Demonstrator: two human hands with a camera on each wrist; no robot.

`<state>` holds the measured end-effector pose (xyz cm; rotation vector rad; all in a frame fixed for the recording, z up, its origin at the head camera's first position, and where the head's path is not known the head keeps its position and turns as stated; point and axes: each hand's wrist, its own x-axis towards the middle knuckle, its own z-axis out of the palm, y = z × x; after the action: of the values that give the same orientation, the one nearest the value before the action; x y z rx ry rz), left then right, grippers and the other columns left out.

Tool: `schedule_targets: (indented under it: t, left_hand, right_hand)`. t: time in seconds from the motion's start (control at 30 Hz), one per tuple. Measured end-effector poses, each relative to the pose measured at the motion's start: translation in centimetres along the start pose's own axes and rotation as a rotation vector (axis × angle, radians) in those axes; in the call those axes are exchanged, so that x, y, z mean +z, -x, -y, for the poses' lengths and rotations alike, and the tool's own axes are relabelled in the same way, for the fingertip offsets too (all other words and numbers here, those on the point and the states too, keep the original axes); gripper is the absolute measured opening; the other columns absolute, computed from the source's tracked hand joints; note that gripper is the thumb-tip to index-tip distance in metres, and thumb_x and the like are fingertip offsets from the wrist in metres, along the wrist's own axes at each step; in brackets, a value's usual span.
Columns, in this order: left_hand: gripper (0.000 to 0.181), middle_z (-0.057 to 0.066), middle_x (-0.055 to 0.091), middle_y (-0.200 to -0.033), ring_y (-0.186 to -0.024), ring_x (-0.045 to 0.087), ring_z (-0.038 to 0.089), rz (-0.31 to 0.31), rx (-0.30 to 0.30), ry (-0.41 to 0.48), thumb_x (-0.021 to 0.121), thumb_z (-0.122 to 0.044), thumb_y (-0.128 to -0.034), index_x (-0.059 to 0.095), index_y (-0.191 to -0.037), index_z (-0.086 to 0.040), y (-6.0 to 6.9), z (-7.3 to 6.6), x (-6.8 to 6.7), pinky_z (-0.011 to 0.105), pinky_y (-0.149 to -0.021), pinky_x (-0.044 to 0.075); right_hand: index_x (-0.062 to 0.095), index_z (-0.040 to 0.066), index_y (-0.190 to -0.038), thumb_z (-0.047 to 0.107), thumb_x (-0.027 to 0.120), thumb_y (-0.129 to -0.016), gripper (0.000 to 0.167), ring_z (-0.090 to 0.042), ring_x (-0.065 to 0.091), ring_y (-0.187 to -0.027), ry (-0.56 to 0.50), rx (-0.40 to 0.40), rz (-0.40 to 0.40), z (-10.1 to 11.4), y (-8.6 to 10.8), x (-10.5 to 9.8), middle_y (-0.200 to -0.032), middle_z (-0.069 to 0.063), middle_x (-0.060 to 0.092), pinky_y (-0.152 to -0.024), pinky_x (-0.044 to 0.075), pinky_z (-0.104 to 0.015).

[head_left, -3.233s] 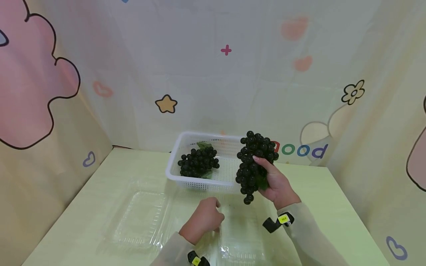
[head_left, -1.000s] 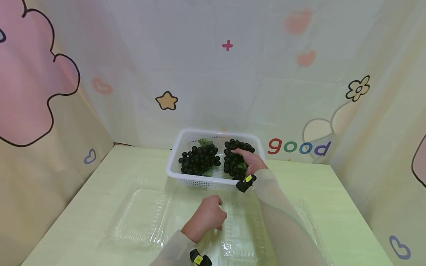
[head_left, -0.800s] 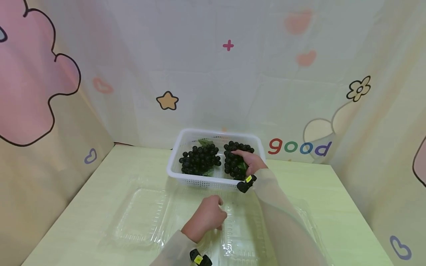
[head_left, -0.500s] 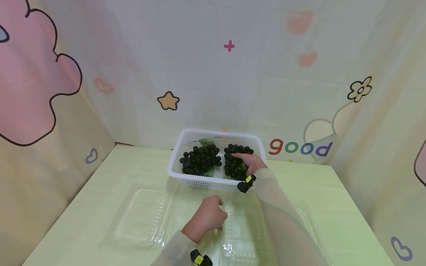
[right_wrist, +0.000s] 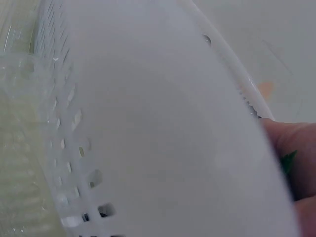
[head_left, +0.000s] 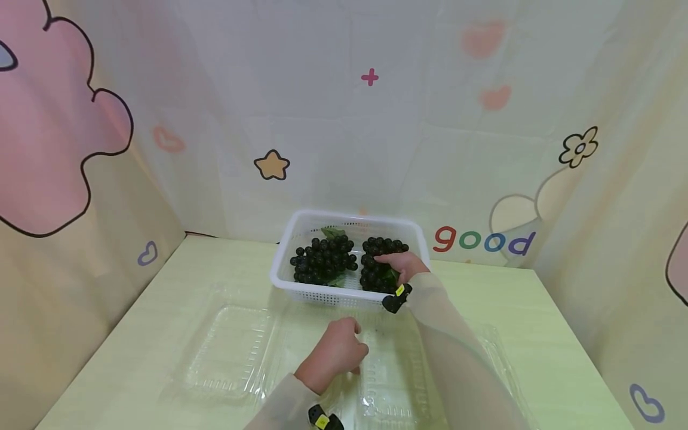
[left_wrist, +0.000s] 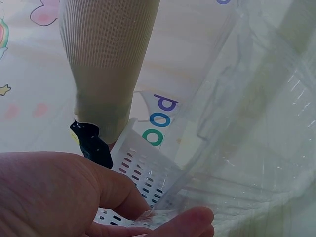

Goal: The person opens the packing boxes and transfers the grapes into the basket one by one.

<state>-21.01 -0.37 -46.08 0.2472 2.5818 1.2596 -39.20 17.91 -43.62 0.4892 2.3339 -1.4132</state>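
Observation:
A white perforated basket [head_left: 279, 285] stands at the back of the table with two bunches of dark grapes inside. One bunch of grapes [head_left: 322, 261] lies in the left half, green leaves showing. My right hand [head_left: 405, 264] reaches over the rim and grips the other bunch of grapes [head_left: 371, 276] in the right half, thumb on top; its other fingers are hidden. In the right wrist view the basket wall [right_wrist: 148, 123] covers most of the grapes. In front of the basket my left hand [head_left: 335, 349] pinches the edge of a clear plastic container [left_wrist: 256, 143] between thumb and fingers.
Another clear plastic tray [head_left: 228, 346] lies on the pale table [head_left: 134, 358] at the left. Clear plastic also shows at the right, partly behind the right sleeve [head_left: 457, 352]. A printed curtain [head_left: 333, 137] hangs close behind the basket.
My right hand has carried its bunch of grapes from in front of the basket's right end down into the basket. Lately it has only sunk slightly. The left hand has stayed in place.

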Motion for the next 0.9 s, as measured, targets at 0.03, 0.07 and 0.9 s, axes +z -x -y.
schedule_targets:
  t: [0.03, 0.07, 0.9]
  left_hand:
    - [0.037, 0.016, 0.071, -0.088, -0.052, 0.07, 0.019, 0.002, -0.002, -0.002, 0.063, -0.004, -0.0865, 0.059, -0.12, 0.01, 0.0, 0.0, 0.0, 0.046, -0.088, 0.057]
    - [0.037, 0.015, 0.071, -0.086, -0.052, 0.07, 0.019, 0.002, -0.002, -0.006, 0.063, -0.005, -0.0866, 0.059, -0.12, 0.01, 0.0, 0.0, 0.0, 0.046, -0.089, 0.057]
    - [0.039, 0.005, 0.07, -0.068, -0.055, 0.069, 0.016, -0.031, 0.028, 0.007, 0.063, -0.014, -0.0949, 0.058, -0.124, 0.01, 0.5, 0.0, -0.8, 0.049, -0.093, 0.055]
  right_hand:
    - [0.029, -0.002, -0.159, 0.041, 0.071, -0.094, 0.089, -0.043, 0.034, -0.149, 0.002, -0.003, 0.003, 0.0, 0.0, 0.0, -0.167, -0.022, 0.024, -0.112, 0.045, -0.055]
    - [0.027, -0.003, -0.159, 0.039, 0.071, -0.095, 0.088, -0.045, 0.032, -0.15, -0.004, -0.006, 0.009, 0.0, 0.1, 0.0, -0.167, -0.023, 0.022, -0.112, 0.044, -0.056]
    - [0.016, 0.005, -0.163, 0.034, 0.062, -0.101, 0.083, -0.041, 0.007, -0.159, -0.356, 0.038, 0.044, 1.0, 3.4, -0.3, -0.173, -0.016, 0.006, -0.123, 0.019, -0.064]
